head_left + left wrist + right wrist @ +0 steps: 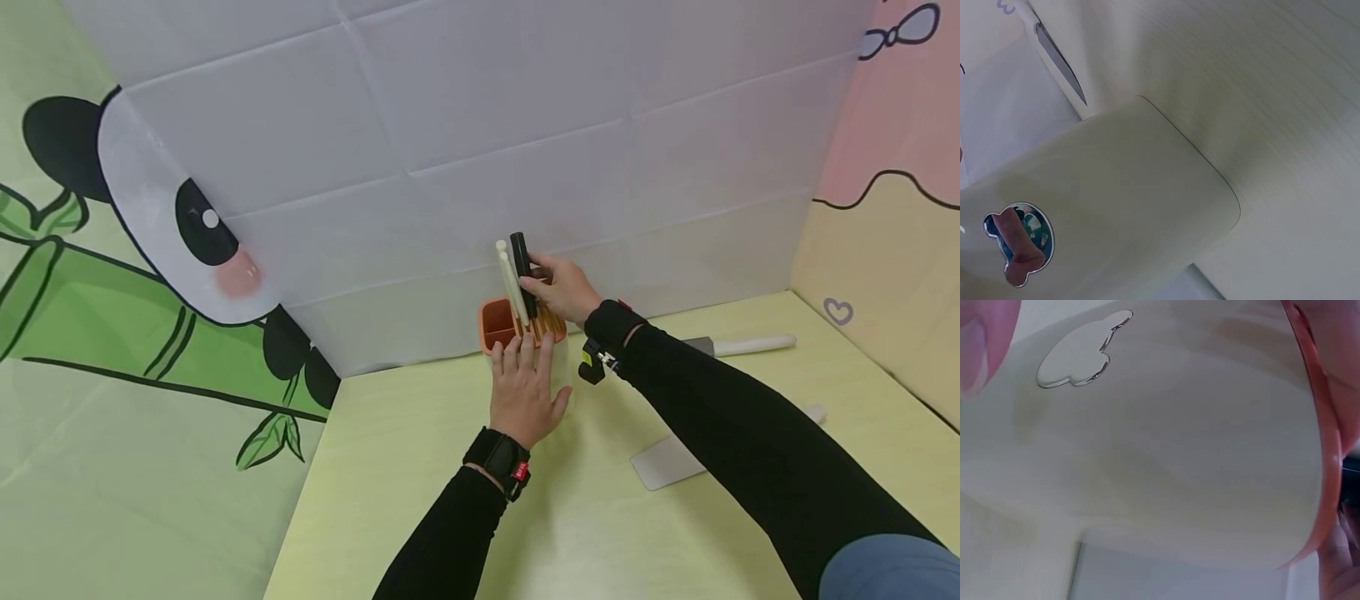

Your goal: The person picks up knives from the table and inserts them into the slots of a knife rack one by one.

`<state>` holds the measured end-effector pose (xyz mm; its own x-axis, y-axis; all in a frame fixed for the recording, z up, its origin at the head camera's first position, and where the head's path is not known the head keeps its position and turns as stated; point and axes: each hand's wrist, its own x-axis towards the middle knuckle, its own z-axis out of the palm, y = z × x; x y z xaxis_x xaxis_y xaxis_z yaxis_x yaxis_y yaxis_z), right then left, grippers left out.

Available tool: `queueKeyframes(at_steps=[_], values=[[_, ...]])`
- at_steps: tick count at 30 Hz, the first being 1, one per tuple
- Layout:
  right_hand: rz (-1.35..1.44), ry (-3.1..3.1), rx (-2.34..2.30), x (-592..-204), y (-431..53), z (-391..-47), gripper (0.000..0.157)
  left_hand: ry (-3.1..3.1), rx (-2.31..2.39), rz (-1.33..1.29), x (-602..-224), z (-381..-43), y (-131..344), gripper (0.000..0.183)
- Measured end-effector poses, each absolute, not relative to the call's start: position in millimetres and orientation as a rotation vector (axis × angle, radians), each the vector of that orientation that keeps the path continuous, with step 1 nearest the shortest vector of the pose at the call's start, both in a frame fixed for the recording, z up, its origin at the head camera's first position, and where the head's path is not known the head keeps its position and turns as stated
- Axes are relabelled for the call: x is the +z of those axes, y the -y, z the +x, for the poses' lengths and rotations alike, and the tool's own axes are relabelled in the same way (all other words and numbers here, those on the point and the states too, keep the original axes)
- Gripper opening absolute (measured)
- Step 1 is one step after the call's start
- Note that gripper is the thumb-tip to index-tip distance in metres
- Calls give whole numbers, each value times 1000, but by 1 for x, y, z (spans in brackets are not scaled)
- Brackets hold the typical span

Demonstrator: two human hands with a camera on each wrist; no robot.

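Observation:
A pale utensil holder [482, 327] with an orange rim and several compartments stands against the back wall. My right hand [564, 287] pinches an upright black handle [518, 250] over the holder's right part; its lower end is down among the other things there. Beside it lean slim cream-coloured handles [510, 279], and thin wooden sticks [553, 323] stand to the right. My left hand [522, 400] rests against the holder's front, fingers straight and tips at the rim. Both wrist views look onto the holder's side, where a shiny bear-shaped badge [1038, 231] is fixed.
To the right on the pale yellow table [420, 467] lies a utensil with a white handle [753, 345] and grey head. Nearer, a flat grey-white blade [667, 463] lies partly under my right forearm. White, green and pink printed walls surround the table.

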<state>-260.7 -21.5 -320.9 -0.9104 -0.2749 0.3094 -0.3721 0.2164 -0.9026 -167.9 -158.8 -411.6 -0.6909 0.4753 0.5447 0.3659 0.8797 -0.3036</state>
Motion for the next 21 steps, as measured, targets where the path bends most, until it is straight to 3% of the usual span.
queueKeyframes(at_steps=[21], values=[[679, 2509, 1592, -326, 18, -258, 53, 2418, 208, -595, -412, -167, 157, 89]])
